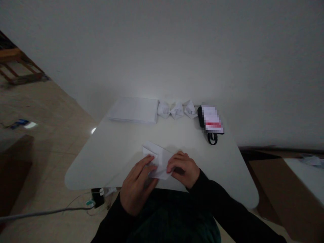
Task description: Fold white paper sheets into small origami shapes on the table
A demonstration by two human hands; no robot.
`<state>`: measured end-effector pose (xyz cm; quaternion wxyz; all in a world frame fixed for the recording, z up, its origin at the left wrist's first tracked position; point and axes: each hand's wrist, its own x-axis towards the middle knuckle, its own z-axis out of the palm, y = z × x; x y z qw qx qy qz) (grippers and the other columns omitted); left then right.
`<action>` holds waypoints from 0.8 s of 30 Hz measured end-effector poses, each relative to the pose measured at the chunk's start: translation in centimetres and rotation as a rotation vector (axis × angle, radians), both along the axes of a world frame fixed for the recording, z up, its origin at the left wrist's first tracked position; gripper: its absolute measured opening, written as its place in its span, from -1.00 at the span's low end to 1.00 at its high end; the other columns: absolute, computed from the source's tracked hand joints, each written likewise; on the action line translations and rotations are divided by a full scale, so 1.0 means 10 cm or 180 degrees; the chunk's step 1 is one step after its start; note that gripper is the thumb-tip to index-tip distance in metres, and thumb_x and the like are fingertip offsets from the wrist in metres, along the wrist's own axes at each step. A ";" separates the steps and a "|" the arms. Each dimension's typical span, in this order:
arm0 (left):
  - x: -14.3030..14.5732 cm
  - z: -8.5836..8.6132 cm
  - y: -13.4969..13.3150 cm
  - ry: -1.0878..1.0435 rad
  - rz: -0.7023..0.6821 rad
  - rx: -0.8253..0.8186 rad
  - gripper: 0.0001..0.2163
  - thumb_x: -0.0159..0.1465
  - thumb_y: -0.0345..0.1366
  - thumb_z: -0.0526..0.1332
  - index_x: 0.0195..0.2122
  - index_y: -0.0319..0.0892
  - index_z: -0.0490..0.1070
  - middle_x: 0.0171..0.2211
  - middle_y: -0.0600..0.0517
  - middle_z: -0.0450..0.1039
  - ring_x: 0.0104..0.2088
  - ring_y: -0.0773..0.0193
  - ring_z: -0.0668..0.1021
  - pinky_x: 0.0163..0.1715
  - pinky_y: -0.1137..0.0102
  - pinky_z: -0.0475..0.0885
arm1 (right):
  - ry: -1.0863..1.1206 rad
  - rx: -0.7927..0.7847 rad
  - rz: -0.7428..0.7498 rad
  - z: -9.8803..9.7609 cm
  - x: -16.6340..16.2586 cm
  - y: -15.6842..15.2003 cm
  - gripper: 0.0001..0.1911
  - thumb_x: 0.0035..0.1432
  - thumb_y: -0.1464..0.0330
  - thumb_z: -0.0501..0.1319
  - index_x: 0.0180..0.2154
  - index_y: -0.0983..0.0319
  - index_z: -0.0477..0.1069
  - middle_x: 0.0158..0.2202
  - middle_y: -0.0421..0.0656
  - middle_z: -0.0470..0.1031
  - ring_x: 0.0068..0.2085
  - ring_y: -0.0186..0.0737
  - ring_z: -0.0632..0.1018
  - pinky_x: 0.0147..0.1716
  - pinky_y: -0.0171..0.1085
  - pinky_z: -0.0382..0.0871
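Observation:
A partly folded sheet of white paper (162, 156) lies near the front edge of the white table, between my two hands. My left hand (138, 180) grips its left side, with the fingertips on a folded flap and the thumb near the lower edge. At the right side, my right hand (184, 167) pinches the paper's edge between thumb and fingers. Along the table's back stand several folded white paper shapes (176, 110). Left of them lies a stack of white paper sheets (134, 110).
The white table (101, 158) backs onto a grey wall. A black case with a strap (212, 137) and a blurred label sits at the back right. Cables and a black box (97, 198) are below the left front edge. Cardboard (286, 189) stands at the right.

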<state>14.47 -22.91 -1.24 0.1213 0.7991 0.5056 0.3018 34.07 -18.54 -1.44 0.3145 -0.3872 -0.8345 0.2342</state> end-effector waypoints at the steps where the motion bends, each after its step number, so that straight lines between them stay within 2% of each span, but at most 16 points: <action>1: -0.02 -0.01 0.00 -0.0011 -0.0049 -0.0013 -0.80 0.16 -0.42 0.14 -0.17 -0.16 0.30 0.06 -0.09 0.25 0.09 0.13 0.29 0.02 0.18 0.32 | 0.0079 0.0048 0.0204 -0.01 0.02 -0.02 -0.91 -0.07 0.42 0.31 -0.53 0.18 0.41 -0.41 -0.27 0.45 -0.32 -0.32 0.41 -0.31 -0.27 0.22; 3: -0.06 -0.01 0.00 -0.0059 -0.0135 -0.0070 -0.87 0.17 -0.43 0.14 -0.25 -0.18 0.31 0.06 -0.09 0.25 0.11 0.13 0.28 0.02 0.18 0.33 | 0.0208 0.0092 0.0353 -0.02 0.05 -0.07 -0.92 -0.03 0.33 0.29 -0.51 0.16 0.44 -0.34 -0.25 0.47 -0.28 -0.31 0.42 -0.29 -0.26 0.22; 7: -0.08 0.01 0.01 -0.0230 -0.0178 -0.0178 -0.99 0.18 -0.39 0.16 -0.38 -0.18 0.31 0.04 -0.06 0.29 0.10 0.16 0.29 0.03 0.20 0.32 | 0.0329 -0.0034 0.0099 -0.02 0.05 -0.10 -0.82 0.07 0.26 0.21 -0.50 0.18 0.47 -0.37 -0.22 0.46 -0.31 -0.29 0.41 -0.28 -0.22 0.22; 13: -0.04 0.05 0.03 -0.0330 0.0089 -0.0263 -0.87 0.21 -0.38 0.11 -0.49 -0.19 0.30 -0.04 -0.03 0.36 0.04 0.20 0.36 0.01 0.22 0.33 | -0.0103 -0.0128 -0.0610 -0.02 -0.14 -0.04 -0.75 0.10 0.26 0.18 -0.55 0.22 0.43 -0.49 -0.19 0.37 -0.37 -0.27 0.36 -0.36 -0.24 0.21; 19: -0.09 0.08 0.02 -0.0027 -0.0061 -0.0413 -0.93 0.20 -0.35 0.12 -0.38 -0.17 0.37 0.06 -0.02 0.28 0.10 0.17 0.30 0.05 0.18 0.30 | -0.0615 -0.0015 -0.1067 -0.06 -0.27 -0.07 -0.77 0.11 0.28 0.16 -0.54 0.22 0.41 -0.46 -0.16 0.36 -0.33 -0.21 0.33 -0.37 -0.24 0.13; 24: -0.10 0.07 0.03 0.0050 -0.0152 -0.0388 -0.91 0.19 -0.31 0.14 -0.43 -0.18 0.34 0.09 -0.03 0.27 0.14 0.14 0.24 0.07 0.13 0.27 | -0.0892 -0.0166 -0.1181 -0.03 -0.31 -0.08 -0.75 0.13 0.24 0.13 -0.51 0.21 0.40 -0.42 -0.16 0.36 -0.29 -0.20 0.32 -0.33 -0.23 0.10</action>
